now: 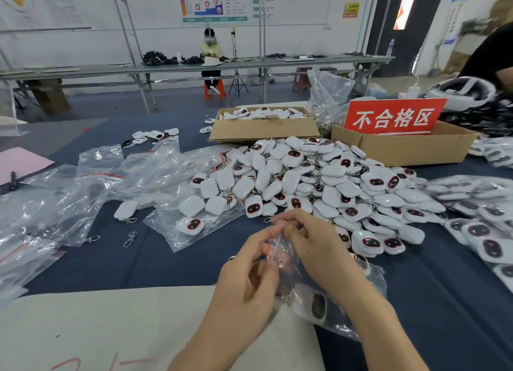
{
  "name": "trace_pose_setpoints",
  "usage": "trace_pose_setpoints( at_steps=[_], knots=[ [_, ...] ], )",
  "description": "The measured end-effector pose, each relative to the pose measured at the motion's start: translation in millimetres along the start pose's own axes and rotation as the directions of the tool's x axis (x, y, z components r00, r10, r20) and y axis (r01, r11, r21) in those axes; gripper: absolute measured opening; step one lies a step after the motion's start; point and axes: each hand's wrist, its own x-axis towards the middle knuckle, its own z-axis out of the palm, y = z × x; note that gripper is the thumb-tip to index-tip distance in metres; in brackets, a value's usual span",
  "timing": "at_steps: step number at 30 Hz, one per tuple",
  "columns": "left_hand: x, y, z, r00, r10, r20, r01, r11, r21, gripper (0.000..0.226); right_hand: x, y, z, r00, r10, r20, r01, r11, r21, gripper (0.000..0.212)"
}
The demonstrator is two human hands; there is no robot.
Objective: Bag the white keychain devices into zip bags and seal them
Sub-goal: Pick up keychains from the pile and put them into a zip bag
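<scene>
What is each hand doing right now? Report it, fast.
Left hand: closed, pinching the top edge of the zip bag.
Right hand: closed, pinching the same bag's top; a white keychain device sits inside.

1. This is a factory packing floor.
2. A heap of identical white keychain devices (319, 182) covers a dark blue worktable (166, 268), with loose zip bags (91, 176) beside it.
3. Open cardboard boxes (263, 133) hold more units; one carries a red sign (394, 118) in Chinese characters.
4. Behind, another person (211, 50) sits at a long metal workbench (166, 69) along the wall.
5. Printed charts (213, 3) and a yellow notice (351, 10) hang on the white wall.
</scene>
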Motion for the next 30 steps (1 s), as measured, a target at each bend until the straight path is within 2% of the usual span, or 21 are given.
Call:
trace_pose_setpoints(
  at_steps=[2,5,7,8,10,13,16,20,26,30],
  knots=[
    [0,-1,1,0.987,0.113,-0.115,-0.097,0.986,0.137,0.043,-1,0,1,0.999,0.0,0.043,0.003,0.998,-0.057,0.014],
    [7,-4,-10,0.893,0.302,-0.334,-0.171,0.914,0.368,0.031,-2,-1,2,0.993,0.015,0.118,-0.005,0.996,-0.087,0.01],
    [15,-13,-29,0.86,0.339,-0.38,-0.09,0.836,0.542,0.031,-3,-1,5,0.984,0.036,0.176,-0.02,0.996,-0.091,0.01],
    [19,-18,-39,0.868,0.332,-0.369,-0.019,0.764,0.645,0.031,-4,-2,6,0.98,0.037,0.196,-0.019,0.996,-0.091,0.01],
    [28,-28,-58,0.913,0.195,-0.357,0.166,0.622,0.765,0.035,-6,-2,8,0.974,0.027,0.223,-0.008,0.996,-0.084,0.012],
    [37,-34,-72,0.92,-0.04,-0.389,0.35,0.531,0.772,0.047,-8,-4,8,0.958,0.026,0.285,-0.002,0.996,-0.086,0.013],
    [40,-39,-74,0.912,-0.12,-0.393,0.401,0.465,0.789,0.05,-8,-5,8,0.94,0.037,0.34,-0.016,0.998,-0.062,0.015],
    [41,-42,-74,0.897,-0.093,-0.432,0.429,0.418,0.801,0.037,-8,-5,9,0.952,0.036,0.305,-0.039,0.999,0.004,0.015],
    [41,-44,-73,0.892,-0.066,-0.447,0.413,0.521,0.747,0.049,-6,-2,10,0.958,0.01,0.288,0.003,0.999,-0.046,0.017],
    [39,-40,-71,0.907,-0.017,-0.422,0.382,0.459,0.802,0.063,-5,1,11,0.961,0.017,0.276,-0.005,0.999,-0.044,0.018]
  ],
)
